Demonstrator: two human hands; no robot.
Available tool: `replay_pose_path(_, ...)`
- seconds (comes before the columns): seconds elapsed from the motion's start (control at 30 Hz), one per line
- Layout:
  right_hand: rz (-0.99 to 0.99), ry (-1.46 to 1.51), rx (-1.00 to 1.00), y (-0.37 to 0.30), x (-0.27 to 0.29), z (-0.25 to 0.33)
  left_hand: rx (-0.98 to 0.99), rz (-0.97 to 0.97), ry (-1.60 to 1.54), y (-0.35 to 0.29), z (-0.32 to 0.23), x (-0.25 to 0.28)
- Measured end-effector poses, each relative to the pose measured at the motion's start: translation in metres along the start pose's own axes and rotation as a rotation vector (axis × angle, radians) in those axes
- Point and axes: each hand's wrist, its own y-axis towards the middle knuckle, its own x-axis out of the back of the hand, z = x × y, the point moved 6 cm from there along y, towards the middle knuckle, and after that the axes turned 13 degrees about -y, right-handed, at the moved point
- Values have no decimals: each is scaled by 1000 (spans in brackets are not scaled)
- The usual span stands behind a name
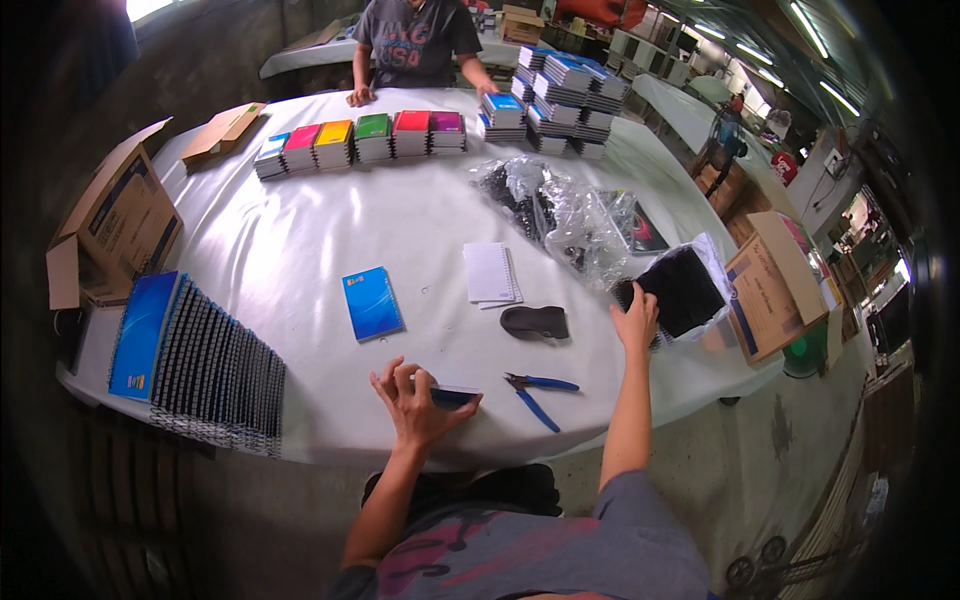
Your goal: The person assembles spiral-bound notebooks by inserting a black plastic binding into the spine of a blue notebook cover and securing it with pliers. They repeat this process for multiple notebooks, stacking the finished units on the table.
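Observation:
Low at the near table edge, my left hand [408, 405] is closed on a small notebook [456, 394] with a dark blue cover, held nearly edge-on. My right hand [637, 318] reaches to the near left corner of an open box lined with white plastic [722, 262], full of thin black pieces [682, 292]. Its fingers are curled at that corner, and what they grip is hidden. Between my hands lie blue-handled cutting pliers [540, 392], spread apart, and a dark grey pouch-like piece [535, 322]. Beyond are a blue notebook [372, 303] and white spiral-bound pages [490, 273].
A tall stack of blue spiral notebooks [200, 360] stands at the left edge, near a cardboard box [125, 225]. Clear plastic bags [560, 215] lie right of centre. Across the table a person [418, 50] stands behind coloured notebook piles [373, 137] and higher stacks [570, 95].

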Motion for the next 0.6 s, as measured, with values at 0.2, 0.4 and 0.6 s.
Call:
replay_pose_path(0.2,156,-348,116,35,-51,-34,10,26,140,-2,-14,-6)
replay_pose_path(0.4,141,-313,237,48,-10,-17,28,52,60,-4,-10,-9)
replay_pose_path(0.6,26,-193,279,50,4,-16,-37,3,86,-3,-10,-5)
